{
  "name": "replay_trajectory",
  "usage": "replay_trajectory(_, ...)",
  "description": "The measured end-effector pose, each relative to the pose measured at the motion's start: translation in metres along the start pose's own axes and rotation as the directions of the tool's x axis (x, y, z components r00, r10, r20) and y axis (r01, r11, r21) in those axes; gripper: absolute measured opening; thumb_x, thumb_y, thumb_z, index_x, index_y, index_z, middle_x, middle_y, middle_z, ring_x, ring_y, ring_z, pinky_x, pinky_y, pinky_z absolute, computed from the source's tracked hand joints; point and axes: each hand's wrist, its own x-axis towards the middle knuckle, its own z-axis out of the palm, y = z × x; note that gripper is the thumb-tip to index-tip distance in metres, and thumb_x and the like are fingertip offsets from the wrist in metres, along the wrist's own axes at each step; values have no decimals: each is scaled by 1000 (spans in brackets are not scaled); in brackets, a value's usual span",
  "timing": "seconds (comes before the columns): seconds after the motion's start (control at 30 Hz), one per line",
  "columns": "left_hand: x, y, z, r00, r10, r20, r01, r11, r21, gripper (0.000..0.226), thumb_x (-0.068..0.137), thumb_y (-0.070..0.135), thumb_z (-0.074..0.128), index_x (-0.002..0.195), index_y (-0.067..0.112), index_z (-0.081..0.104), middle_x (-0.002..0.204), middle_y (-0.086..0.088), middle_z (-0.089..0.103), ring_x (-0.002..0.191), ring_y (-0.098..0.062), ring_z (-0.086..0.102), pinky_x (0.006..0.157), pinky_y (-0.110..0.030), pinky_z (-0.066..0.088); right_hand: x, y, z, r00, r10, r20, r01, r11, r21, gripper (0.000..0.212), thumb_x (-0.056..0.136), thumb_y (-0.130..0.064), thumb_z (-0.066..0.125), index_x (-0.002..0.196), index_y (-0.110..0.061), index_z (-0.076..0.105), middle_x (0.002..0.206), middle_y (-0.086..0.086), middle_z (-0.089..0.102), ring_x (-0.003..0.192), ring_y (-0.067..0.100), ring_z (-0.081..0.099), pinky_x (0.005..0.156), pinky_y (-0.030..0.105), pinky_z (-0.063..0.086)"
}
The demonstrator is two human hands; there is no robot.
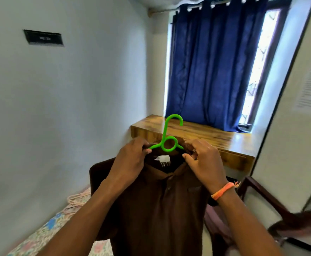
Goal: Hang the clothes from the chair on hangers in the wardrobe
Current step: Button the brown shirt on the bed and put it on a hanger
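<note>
A dark brown collared shirt (156,206) hangs in front of me on a bright green plastic hanger (169,137), whose hook sticks up above the collar. My left hand (130,161) grips the left side of the collar over the hanger's arm. At the right side, my right hand (202,159), with an orange thread band at the wrist, pinches the collar. A white label shows inside the neck. The hanger's arms are hidden inside the shirt. A dark wooden chair (261,196) stands low at the right, partly behind the shirt.
A wooden desk (215,137) stands under a window with a blue curtain (212,63). A bed with a patterned sheet (46,235) and pink hangers (77,198) lies at the lower left. A pale door or panel (298,126) fills the right side.
</note>
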Motion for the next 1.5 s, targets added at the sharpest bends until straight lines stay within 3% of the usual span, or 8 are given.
replay_trajectory(0.2, -1, 71, 48, 996, 73, 47, -74, 997, 20, 7, 98, 25, 59, 97, 24, 51, 102, 3, 63, 85, -12, 57, 68, -25, 46, -6, 55, -53, 993, 60, 98, -32, 961, -273, 25, 86, -32, 60, 108, -25, 70, 102, 2, 69, 95, 29, 65, 72, 38, 53)
replay_trajectory(0.4, -2, 133, 83, 999, 24, 40, -20, 994, -111, 5, 96, 23, 61, 98, 19, 59, 96, 3, 66, 85, -12, 61, 74, -34, 53, -22, 156, -140, 881, 471, 39, -454, 821, 345, 28, 83, -4, 65, 56, -14, 65, 41, -5, 51, 36, 11, 47, 50, 30, 41)
replay_trajectory(0.57, 2, 199, 133, 996, 68, 64, -59, 991, -123, 6, 97, 23, 59, 96, 24, 53, 98, 5, 65, 84, -7, 59, 72, -31, 53, -59, 191, -181, 907, 421, 11, -393, 836, 383, 19, 79, -3, 71, 69, -19, 70, 48, -7, 57, 43, 12, 51, 52, 25, 45)
replay_trajectory(0.7, 8, 240, 172, 996, 83, 41, -75, 985, -157, 6, 96, 23, 60, 98, 21, 55, 94, 4, 65, 82, -9, 59, 70, -34, 53, -80, 233, -233, 898, 343, 275, -438, 757, 486, 3, 88, -7, 72, 86, -10, 71, 57, 9, 66, 44, 23, 60, 45, 25, 48)
replay_trajectory(0.9, 43, 312, 242, 966, 252, 52, -235, 948, -216, 12, 97, 20, 59, 108, 15, 59, 99, -2, 66, 91, -19, 61, 81, -43, 53, -92, 322, -283, 972, 228, 60, -235, 958, 166, 21, 93, -30, 67, 114, -26, 71, 103, -7, 71, 95, 1, 64, 84, 24, 52)
replay_trajectory(1.07, 94, 378, 320, 912, 410, 24, -391, 884, -256, 17, 97, 21, 58, 111, 11, 60, 102, -8, 68, 93, -28, 63, 80, -45, 50, -102, 389, -321, 964, 251, -81, -263, 943, -202, 56, 93, -67, 28, 100, -25, 65, 80, 0, 69, 75, 21, 66, 63, 43, 51)
replay_trajectory(1.27, 154, 472, 420, 853, 521, 35, -486, 817, -310, 33, 100, 35, 52, 130, 21, 53, 123, -6, 63, 110, -32, 61, 87, -45, 51, -90, 487, -389, 907, 235, -348, -385, 797, -465, 74, 89, -78, 24, 96, -23, 73, 78, 6, 73, 71, 30, 69, 57, 41, 54)
replay_trajectory(1.5, 215, 573, 528, 762, 647, -23, -614, 711, -343, 25, 99, 38, 53, 109, 18, 65, 97, -3, 71, 89, -28, 65, 70, -37, 50, -76, 586, -461, 861, 296, -413, -479, 743, -468, 59, 87, -69, 41, 99, -23, 75, 84, -2, 75, 73, 18, 68, 64, 40, 56)
